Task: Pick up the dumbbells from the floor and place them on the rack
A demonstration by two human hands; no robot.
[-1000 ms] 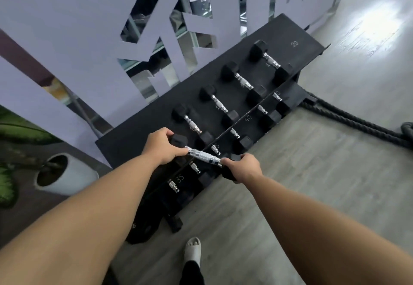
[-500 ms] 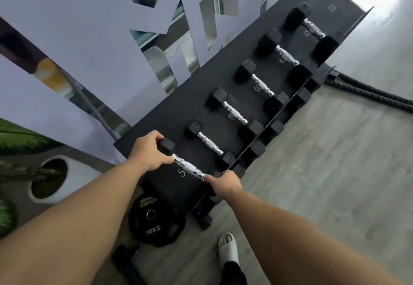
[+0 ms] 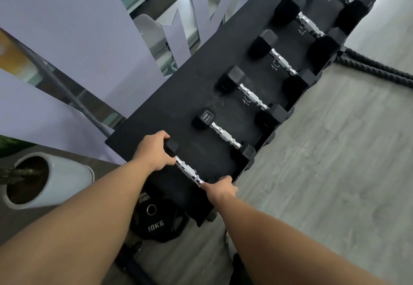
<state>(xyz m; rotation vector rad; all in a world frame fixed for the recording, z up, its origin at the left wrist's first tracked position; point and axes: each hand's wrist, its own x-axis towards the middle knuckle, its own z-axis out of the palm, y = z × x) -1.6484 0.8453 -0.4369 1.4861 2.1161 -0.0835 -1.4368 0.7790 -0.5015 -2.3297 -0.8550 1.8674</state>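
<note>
Black cast iron lies nearest: a round weight plate (image 3: pixel 156 220) on the pale grey wood-look floor (image 3: pixel 324 173), stamped "10KG" in white, with a partly hidden line above reading something like "STREN".

Just above it, both hands grip one small black hex-headed dumbbell with a knurled chrome handle (image 3: pixel 189 171) at the near end of the slanted black rack (image 3: pixel 178 96). The left hand (image 3: pixel 154 152) is clenched over its far head; the right hand (image 3: pixel 220 187) covers the near head at the rack's front edge. Whether the dumbbell's weight rests on the rack, I cannot tell.

Farther along the top shelf sit more black hex dumbbells in a row, handles parallel. Chalk-like numbers mark their places: "10" beside two of them, "15" by the farthest; one between is blurred.

A white plant pot (image 3: pixel 48 181) stands left; a thick black rope (image 3: pixel 375 70) lies right.
</note>
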